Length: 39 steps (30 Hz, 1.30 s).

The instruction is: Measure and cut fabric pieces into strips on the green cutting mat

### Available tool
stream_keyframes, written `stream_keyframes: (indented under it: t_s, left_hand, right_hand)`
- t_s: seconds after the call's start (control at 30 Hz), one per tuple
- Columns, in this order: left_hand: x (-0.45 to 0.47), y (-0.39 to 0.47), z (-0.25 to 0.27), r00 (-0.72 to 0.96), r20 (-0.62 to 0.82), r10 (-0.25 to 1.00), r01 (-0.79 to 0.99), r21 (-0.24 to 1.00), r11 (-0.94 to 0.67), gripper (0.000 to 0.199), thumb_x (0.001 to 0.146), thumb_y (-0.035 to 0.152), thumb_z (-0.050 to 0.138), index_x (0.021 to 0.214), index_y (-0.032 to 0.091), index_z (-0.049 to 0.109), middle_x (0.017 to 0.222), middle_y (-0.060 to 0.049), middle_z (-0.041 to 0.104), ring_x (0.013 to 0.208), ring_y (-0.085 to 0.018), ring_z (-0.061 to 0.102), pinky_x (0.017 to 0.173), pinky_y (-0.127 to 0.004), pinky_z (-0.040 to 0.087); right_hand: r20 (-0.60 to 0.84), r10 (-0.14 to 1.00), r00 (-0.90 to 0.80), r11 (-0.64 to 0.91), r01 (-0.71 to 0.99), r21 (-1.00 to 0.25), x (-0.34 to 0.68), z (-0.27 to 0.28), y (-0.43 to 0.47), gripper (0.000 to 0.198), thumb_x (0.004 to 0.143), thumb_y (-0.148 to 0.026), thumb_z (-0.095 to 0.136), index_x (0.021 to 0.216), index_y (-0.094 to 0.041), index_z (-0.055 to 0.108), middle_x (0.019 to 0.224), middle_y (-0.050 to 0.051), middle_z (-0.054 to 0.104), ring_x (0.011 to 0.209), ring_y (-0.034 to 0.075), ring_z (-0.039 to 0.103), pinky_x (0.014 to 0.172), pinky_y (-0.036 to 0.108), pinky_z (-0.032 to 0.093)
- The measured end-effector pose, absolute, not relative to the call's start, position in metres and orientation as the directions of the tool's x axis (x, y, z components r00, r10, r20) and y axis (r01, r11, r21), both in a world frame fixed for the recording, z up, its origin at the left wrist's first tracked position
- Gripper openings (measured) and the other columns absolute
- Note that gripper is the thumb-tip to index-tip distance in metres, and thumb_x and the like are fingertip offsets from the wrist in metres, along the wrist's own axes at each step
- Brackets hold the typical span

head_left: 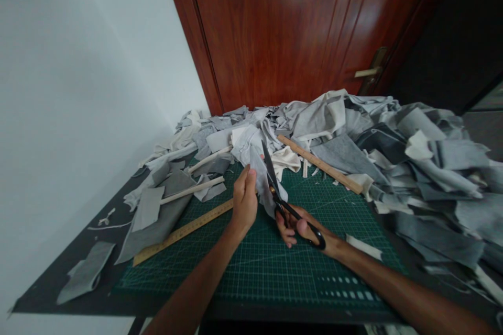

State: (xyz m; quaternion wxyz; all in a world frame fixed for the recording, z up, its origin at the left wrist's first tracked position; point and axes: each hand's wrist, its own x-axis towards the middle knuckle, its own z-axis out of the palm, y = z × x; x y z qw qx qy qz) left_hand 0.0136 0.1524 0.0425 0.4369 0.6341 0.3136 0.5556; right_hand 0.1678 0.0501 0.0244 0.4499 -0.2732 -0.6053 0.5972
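A strip of pale grey fabric (pixel 260 172) hangs above the green cutting mat (pixel 306 267), with my left hand (pixel 245 196) closed on its left edge, thumb on top. Black-handled scissors (pixel 276 188) are in my right hand (pixel 295 225), its fingers through the handle loops. Their blades point up and away, parted slightly, and lie along the right side of the fabric. Whether the cloth sits between the blades is hard to make out. The far end of the fabric merges with the scrap pile beyond.
Heaped grey and white fabric scraps (pixel 326 115) line the back and right of the dark table (pixel 47 282). One wooden ruler (pixel 188 227) lies left on the mat, a wooden stick (pixel 320 162) right. A wooden door (pixel 283 31) and white wall (pixel 90 78) stand behind.
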Motion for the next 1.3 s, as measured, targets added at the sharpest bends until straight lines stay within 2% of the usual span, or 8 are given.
stream_keyframes:
  t_s: [0.07, 0.3, 0.53, 0.63, 0.8, 0.9, 1.03, 1.3]
  left_hand:
    - [0.012, 0.153, 0.043, 0.178, 0.464, 0.867, -0.062, 0.885, -0.461, 0.051, 0.105, 0.062, 0.045, 0.108, 0.019, 0.072, 0.108, -0.009, 0.074, 0.112, -0.025, 0.067, 0.103, -0.036, 0.051]
    - [0.012, 0.149, 0.048, 0.136, 0.560, 0.817, 0.031, 0.822, -0.569, 0.053, 0.103, 0.065, 0.048, 0.084, 0.020, 0.068, 0.082, -0.005, 0.066, 0.083, -0.022, 0.063, 0.093, -0.035, 0.051]
    - [0.011, 0.144, 0.053, 0.188, 0.642, 0.743, 0.039, 0.751, -0.659, 0.041, 0.110, 0.049, 0.043, 0.104, 0.020, 0.071, 0.097, -0.006, 0.069, 0.094, -0.022, 0.067, 0.086, -0.032, 0.052]
    - [0.010, 0.142, 0.056, 0.192, 0.675, 0.712, 0.052, 0.718, -0.695, 0.037, 0.110, 0.045, 0.043, 0.102, 0.021, 0.069, 0.099, -0.006, 0.069, 0.099, -0.021, 0.067, 0.087, -0.031, 0.051]
    - [0.008, 0.140, 0.054, 0.158, 0.700, 0.696, 0.107, 0.689, -0.717, 0.037, 0.108, 0.048, 0.047, 0.088, 0.021, 0.062, 0.084, -0.002, 0.061, 0.080, -0.018, 0.060, 0.074, -0.029, 0.049]
    - [0.009, 0.140, 0.048, 0.108, 0.677, 0.728, 0.074, 0.725, -0.685, 0.030, 0.105, 0.051, 0.053, 0.109, 0.023, 0.063, 0.092, -0.004, 0.063, 0.085, -0.020, 0.063, 0.077, -0.032, 0.053]
    - [0.012, 0.140, 0.044, 0.067, 0.680, 0.731, -0.027, 0.733, -0.680, 0.045, 0.103, 0.048, 0.060, 0.141, 0.027, 0.049, 0.125, -0.010, 0.065, 0.111, -0.024, 0.066, 0.095, -0.038, 0.055]
    - [0.011, 0.140, 0.040, 0.063, 0.644, 0.763, -0.041, 0.765, -0.643, 0.023, 0.102, 0.041, 0.063, 0.118, 0.024, 0.058, 0.105, -0.004, 0.066, 0.095, -0.019, 0.066, 0.083, -0.030, 0.053]
  right_hand:
    - [0.225, 0.866, -0.447, 0.138, -0.219, -0.966, 0.168, 0.023, 0.050, 0.071, 0.083, -0.090, 0.052, 0.096, -0.020, 0.049, 0.073, -0.005, 0.041, 0.058, 0.009, 0.039, 0.056, 0.026, 0.044]
    - [0.276, 0.843, -0.462, 0.160, -0.274, -0.948, 0.169, 0.010, 0.053, 0.068, 0.086, -0.085, 0.054, 0.100, -0.018, 0.051, 0.073, -0.006, 0.040, 0.057, 0.007, 0.037, 0.055, 0.023, 0.043]
    - [0.258, 0.847, -0.465, 0.134, -0.283, -0.950, 0.170, 0.008, 0.049, 0.067, 0.088, -0.083, 0.055, 0.103, -0.018, 0.053, 0.076, -0.005, 0.042, 0.062, 0.009, 0.039, 0.059, 0.024, 0.042]
    - [0.236, 0.854, -0.464, 0.127, -0.254, -0.959, 0.171, 0.008, 0.047, 0.066, 0.089, -0.081, 0.056, 0.107, -0.017, 0.054, 0.080, -0.003, 0.044, 0.066, 0.010, 0.041, 0.063, 0.026, 0.043]
    - [0.181, 0.865, -0.468, 0.111, -0.172, -0.979, 0.170, 0.011, 0.041, 0.067, 0.089, -0.081, 0.055, 0.108, -0.017, 0.055, 0.086, -0.001, 0.046, 0.073, 0.012, 0.043, 0.068, 0.027, 0.044]
    - [0.161, 0.864, -0.476, 0.101, -0.150, -0.983, 0.169, 0.011, 0.039, 0.065, 0.091, -0.080, 0.054, 0.109, -0.017, 0.054, 0.088, 0.000, 0.047, 0.074, 0.012, 0.044, 0.069, 0.027, 0.044]
    - [0.187, 0.850, -0.493, 0.112, -0.176, -0.978, 0.168, 0.006, 0.040, 0.065, 0.092, -0.080, 0.053, 0.109, -0.018, 0.054, 0.085, -0.001, 0.047, 0.072, 0.012, 0.044, 0.068, 0.027, 0.044]
    - [0.198, 0.851, -0.487, 0.111, -0.202, -0.973, 0.167, 0.001, 0.042, 0.066, 0.091, -0.082, 0.051, 0.108, -0.018, 0.053, 0.082, -0.002, 0.046, 0.070, 0.012, 0.043, 0.065, 0.027, 0.044]
